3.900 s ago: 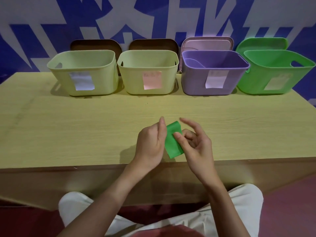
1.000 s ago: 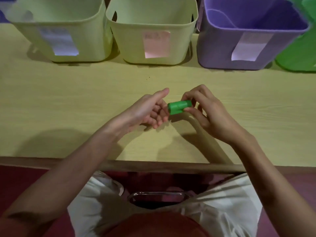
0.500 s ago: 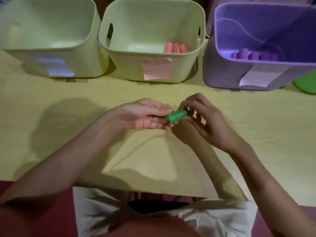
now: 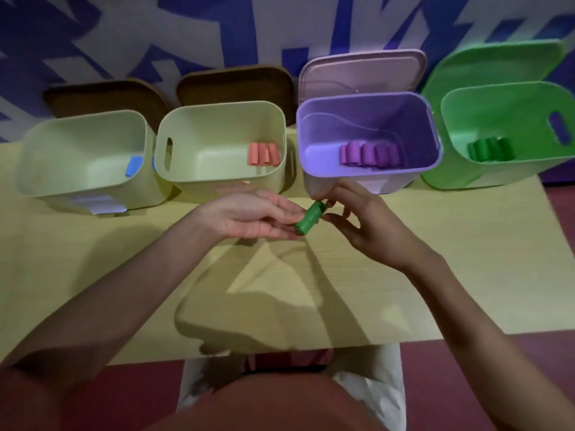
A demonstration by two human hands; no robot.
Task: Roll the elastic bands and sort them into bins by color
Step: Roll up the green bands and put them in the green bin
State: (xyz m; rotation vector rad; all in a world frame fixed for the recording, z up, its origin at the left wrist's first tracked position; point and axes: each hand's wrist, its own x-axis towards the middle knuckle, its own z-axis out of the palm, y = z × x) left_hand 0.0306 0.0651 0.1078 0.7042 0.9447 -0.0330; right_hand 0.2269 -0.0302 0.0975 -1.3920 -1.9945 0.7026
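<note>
A rolled green band (image 4: 309,218) is held above the table in front of the purple bin (image 4: 367,101). My right hand (image 4: 361,225) pinches its far end between thumb and fingers. My left hand (image 4: 252,217) lies palm up with straight fingers, its fingertips touching the roll's near end. The green bin (image 4: 504,91) at far right holds several green rolls (image 4: 490,149). Purple rolls (image 4: 368,154) lie in the purple bin, orange rolls (image 4: 264,154) in the second pale bin (image 4: 217,113), and a blue roll (image 4: 133,166) in the left pale bin (image 4: 77,126).
The yellow wooden table (image 4: 435,259) stretches toward me, its near edge above my lap. Lids lean against the blue-and-white wall behind the bins: two brown (image 4: 236,79), one pink (image 4: 361,70), one green (image 4: 494,60). The four bins stand in a row at the table's back.
The flat green band has been rolled into a tight cylinder. The view has risen, so the bins' contents show. Both hands with the roll have shifted slightly toward the purple bin.
</note>
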